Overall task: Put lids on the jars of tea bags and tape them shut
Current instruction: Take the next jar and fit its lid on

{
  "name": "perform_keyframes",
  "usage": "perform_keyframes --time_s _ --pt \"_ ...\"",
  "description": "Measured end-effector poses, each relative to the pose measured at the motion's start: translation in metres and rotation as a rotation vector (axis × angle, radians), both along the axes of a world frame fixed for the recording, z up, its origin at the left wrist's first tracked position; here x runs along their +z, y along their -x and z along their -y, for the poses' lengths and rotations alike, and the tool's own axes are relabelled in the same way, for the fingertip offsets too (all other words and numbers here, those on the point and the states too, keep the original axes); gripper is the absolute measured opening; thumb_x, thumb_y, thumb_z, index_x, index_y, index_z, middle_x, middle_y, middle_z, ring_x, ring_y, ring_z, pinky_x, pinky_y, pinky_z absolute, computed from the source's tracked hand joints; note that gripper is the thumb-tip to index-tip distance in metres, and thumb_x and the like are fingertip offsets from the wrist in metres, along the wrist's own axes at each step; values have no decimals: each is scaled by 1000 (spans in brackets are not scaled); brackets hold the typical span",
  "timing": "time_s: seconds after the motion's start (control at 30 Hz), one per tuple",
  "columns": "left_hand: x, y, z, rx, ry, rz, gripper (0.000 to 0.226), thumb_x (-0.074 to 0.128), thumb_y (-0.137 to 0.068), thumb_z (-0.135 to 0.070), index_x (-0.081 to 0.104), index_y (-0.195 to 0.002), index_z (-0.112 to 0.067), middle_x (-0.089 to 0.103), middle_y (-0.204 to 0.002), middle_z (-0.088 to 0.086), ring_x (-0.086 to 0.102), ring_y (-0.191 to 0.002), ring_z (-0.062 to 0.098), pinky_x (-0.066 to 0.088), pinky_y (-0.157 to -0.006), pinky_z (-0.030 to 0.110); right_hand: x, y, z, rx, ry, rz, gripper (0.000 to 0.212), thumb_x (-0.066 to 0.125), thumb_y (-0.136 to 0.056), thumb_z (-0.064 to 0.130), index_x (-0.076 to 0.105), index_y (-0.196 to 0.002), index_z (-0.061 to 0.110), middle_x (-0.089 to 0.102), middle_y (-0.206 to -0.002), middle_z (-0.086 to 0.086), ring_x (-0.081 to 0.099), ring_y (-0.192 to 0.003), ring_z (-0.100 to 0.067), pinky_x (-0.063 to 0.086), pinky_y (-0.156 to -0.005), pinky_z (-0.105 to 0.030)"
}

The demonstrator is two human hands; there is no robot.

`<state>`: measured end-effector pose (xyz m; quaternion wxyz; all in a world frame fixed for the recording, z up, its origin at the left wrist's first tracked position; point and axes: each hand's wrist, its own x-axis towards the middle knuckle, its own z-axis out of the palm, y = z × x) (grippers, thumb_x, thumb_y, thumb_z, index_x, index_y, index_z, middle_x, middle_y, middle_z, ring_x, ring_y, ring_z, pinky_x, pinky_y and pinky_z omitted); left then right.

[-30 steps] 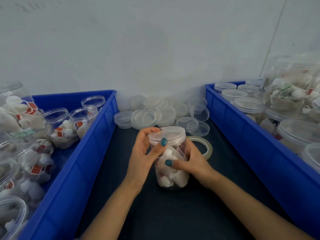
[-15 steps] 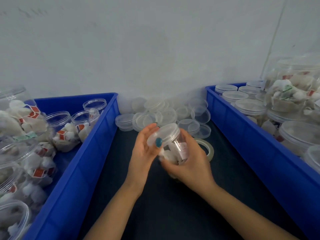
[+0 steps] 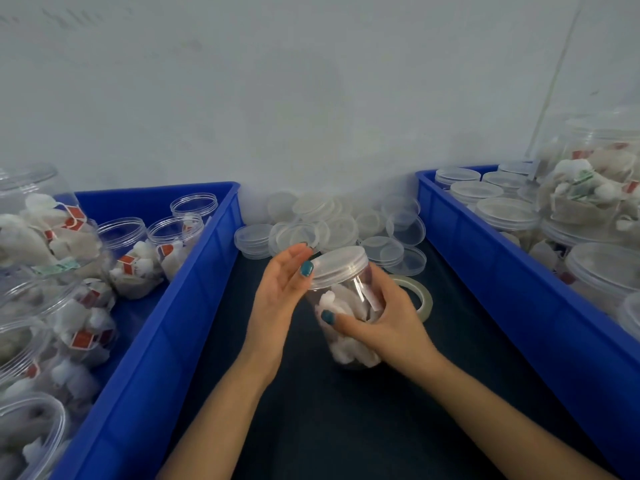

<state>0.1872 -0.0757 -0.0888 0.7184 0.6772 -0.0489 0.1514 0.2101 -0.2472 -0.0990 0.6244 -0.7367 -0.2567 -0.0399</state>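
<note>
A clear jar of tea bags [image 3: 349, 308] leans tilted over the dark table between two bins. A translucent lid [image 3: 341, 265] sits on its mouth. My right hand [image 3: 386, 323] grips the jar's body from the right, thumb across the front. My left hand [image 3: 278, 289] holds the lid's left edge, with the thumb on the rim and the fingers behind it. A roll of clear tape [image 3: 423, 297] lies flat on the table just behind my right hand, partly hidden by it.
The left blue bin [image 3: 194, 289] holds several open jars of tea bags [image 3: 138, 261]. In the right blue bin [image 3: 485, 271] are lidded jars [image 3: 507, 211]. Loose lids [image 3: 332, 226] are piled against the wall. Dark table [image 3: 346, 427] lies in front.
The jar stood upright on the table a second ago. Both hands have since lifted and tilted it, and my left fingers have loosened from round the lid to its left edge.
</note>
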Motion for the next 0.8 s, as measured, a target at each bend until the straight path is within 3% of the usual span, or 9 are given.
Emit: perform_keyframes --time_s 0.1,0.17,0.3,0.4,0.53,0.6,0.67,0.8 --pt "-3 0 6 -5 -71 -19 88 81 -58 -73 55 -132 -34 66 -130 -14 61 -123 8 50 -104 39 1 6 -2 -292 347 313 87 85 -65 53 45 -141 38 60 -128 22 57 -117 0 53 -93 -29" --pt "-3 3 11 33 -154 -7 86 81 -55 -75 56 -129 -41 65 -128 -19 60 -120 1 55 -93 29 -1 9 -3 -285 441 439 93 83 -65 58 45 -145 30 58 -131 21 55 -119 1 53 -94 -30" --pt "-1 5 7 75 -182 37 69 80 -63 -60 61 -126 -37 67 -122 -19 62 -117 2 56 -90 30 3 5 2 -2 255 192 83 84 -63 52 46 -137 47 65 -121 22 62 -114 -4 55 -93 -37" --pt "1 6 8 59 -211 47 64 78 -65 -59 63 -123 -36 68 -121 -17 63 -117 6 57 -92 35 2 -4 7 111 199 88 81 90 -63 38 53 -136 39 69 -116 15 66 -110 -11 55 -94 -41" --pt "3 8 10 105 -281 105 63 76 -67 -59 62 -123 -34 65 -121 -23 61 -116 -2 55 -92 21 0 -17 15 255 198 28 87 91 -66 33 48 -142 38 64 -128 18 60 -121 -8 52 -101 -31" --pt "4 7 7 113 -309 150 65 78 -69 -56 61 -126 -29 65 -123 -20 59 -120 0 51 -95 18 2 -29 27 302 279 -5 94 88 -67 39 41 -147 43 58 -134 27 53 -128 2 46 -104 -18" --pt "5 7 4 139 -345 184 66 79 -67 -55 60 -125 -28 64 -124 -20 57 -122 0 47 -95 13 3 -45 46 238 398 -9 91 87 -67 43 43 -146 42 57 -133 31 49 -128 9 42 -108 -18" --pt "6 6 4 238 -415 225 69 83 -61 -62 61 -119 -32 64 -119 -21 57 -119 -2 43 -93 8 -2 -70 82 -80 764 113 54 85 -67 55 60 -115 48 54 -113 33 49 -113 9 43 -98 -20"
